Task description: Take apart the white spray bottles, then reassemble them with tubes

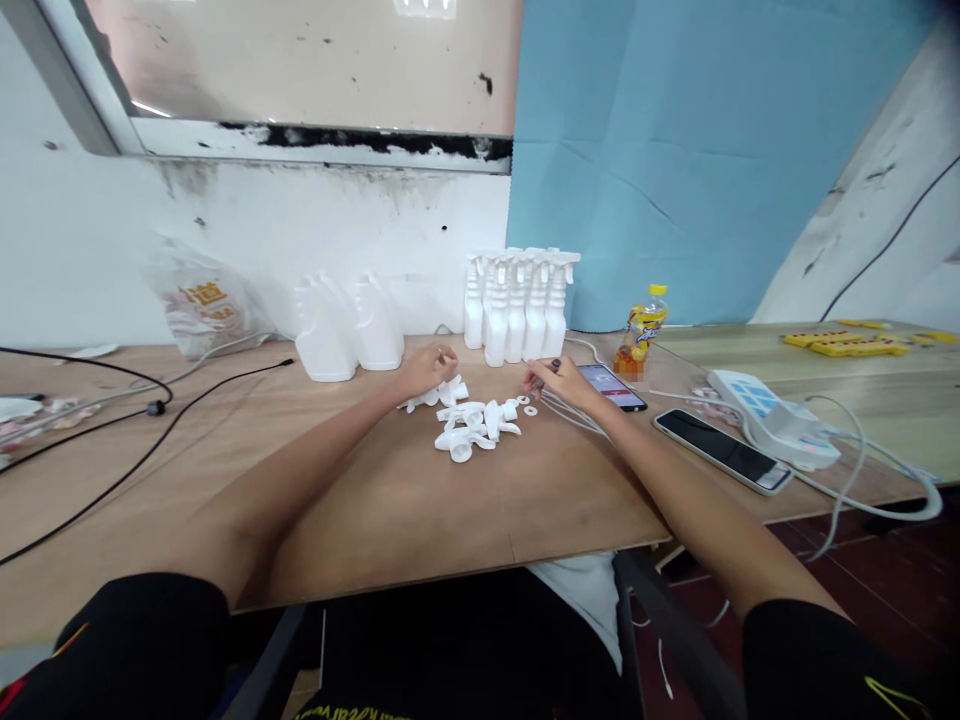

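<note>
Several white spray heads (pixel 463 440) lie in a loose pile on the brown table (pixel 420 510). Just behind the pile's left part is my left hand (pixel 431 368), its fingers curled together; whatever they hold, if anything, is too small to tell. On the pile's right, my right hand (pixel 553 378) has its fingers pinched on a small brownish object that I cannot make out. Small white rings (pixel 530 411) lie on the table just below my right hand. Behind both hands stands a group of white spray bottles (pixel 495 325) with heads on.
Two white bottles without heads (pixel 328 335) stand at the back left, near a plastic bag (pixel 210 310). To the right are a drink bottle (pixel 641 335), two phones (pixel 724 448), a power strip (pixel 772 415) and white cables. Black cables cross the left side.
</note>
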Demonstrator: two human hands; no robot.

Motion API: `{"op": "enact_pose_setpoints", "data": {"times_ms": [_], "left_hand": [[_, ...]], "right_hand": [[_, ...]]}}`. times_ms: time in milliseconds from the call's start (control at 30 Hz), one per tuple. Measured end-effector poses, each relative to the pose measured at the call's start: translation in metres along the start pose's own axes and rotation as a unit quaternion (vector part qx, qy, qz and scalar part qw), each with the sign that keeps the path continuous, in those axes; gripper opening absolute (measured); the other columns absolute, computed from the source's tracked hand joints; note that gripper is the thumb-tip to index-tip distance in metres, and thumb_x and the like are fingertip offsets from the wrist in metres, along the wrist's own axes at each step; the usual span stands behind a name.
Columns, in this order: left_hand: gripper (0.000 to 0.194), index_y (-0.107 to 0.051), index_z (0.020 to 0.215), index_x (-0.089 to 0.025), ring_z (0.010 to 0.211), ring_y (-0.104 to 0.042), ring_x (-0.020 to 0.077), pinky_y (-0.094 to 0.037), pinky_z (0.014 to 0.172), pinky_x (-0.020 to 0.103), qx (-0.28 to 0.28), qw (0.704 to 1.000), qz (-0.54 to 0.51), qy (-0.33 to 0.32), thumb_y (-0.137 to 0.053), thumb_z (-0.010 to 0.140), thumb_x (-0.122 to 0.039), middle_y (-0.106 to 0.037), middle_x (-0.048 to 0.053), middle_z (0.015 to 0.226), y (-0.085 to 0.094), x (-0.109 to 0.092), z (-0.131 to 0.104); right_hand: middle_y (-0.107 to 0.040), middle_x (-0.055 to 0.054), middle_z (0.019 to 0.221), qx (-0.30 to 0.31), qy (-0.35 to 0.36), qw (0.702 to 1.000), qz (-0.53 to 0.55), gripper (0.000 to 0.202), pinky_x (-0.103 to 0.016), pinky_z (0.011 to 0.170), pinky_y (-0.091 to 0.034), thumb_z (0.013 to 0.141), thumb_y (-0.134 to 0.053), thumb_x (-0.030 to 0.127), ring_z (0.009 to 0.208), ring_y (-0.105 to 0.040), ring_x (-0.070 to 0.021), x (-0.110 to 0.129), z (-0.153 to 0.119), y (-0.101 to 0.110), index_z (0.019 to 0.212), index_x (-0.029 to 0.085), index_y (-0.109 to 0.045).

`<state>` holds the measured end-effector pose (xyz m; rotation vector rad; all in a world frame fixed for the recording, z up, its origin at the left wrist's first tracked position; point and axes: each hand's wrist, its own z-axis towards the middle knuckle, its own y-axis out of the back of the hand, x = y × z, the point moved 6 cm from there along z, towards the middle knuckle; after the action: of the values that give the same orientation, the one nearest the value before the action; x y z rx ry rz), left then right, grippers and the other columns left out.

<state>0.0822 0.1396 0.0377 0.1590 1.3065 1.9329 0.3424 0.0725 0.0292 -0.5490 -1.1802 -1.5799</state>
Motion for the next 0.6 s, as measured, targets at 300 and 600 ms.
{"op": "enact_pose_setpoints", "data": {"times_ms": [300, 600], "left_hand": [[0.074, -0.042, 0.153, -0.027, 0.129, -0.046, 0.0415, -0.031, 0.106, 0.059, 0.069, 0.979, 0.182, 0.068, -0.065, 0.084, -0.024, -0.053, 0.020, 0.138, -0.033, 0.001, 0.122], [0.065, -0.046, 0.148, -0.030, 0.121, -0.057, 0.0296, -0.045, 0.104, 0.049, 0.126, 0.972, 0.177, 0.083, -0.070, 0.089, -0.041, -0.058, 0.012, 0.136, -0.056, 0.010, 0.139]], "right_hand": [[-0.071, -0.008, 0.066, -0.009, 0.002, 1.000, 0.000, 0.062, -0.028, 0.051, -0.049, 0.084, -0.059, 0.074, 0.048, -0.061, -0.0148, 0.006, -0.001, 0.003, 0.071, 0.015, -0.069], [-0.071, -0.009, 0.066, -0.002, -0.001, 1.000, -0.007, 0.061, -0.029, 0.050, -0.049, 0.087, -0.057, 0.072, 0.048, -0.061, -0.0160, -0.003, 0.001, 0.002, 0.074, 0.014, -0.070]]}}
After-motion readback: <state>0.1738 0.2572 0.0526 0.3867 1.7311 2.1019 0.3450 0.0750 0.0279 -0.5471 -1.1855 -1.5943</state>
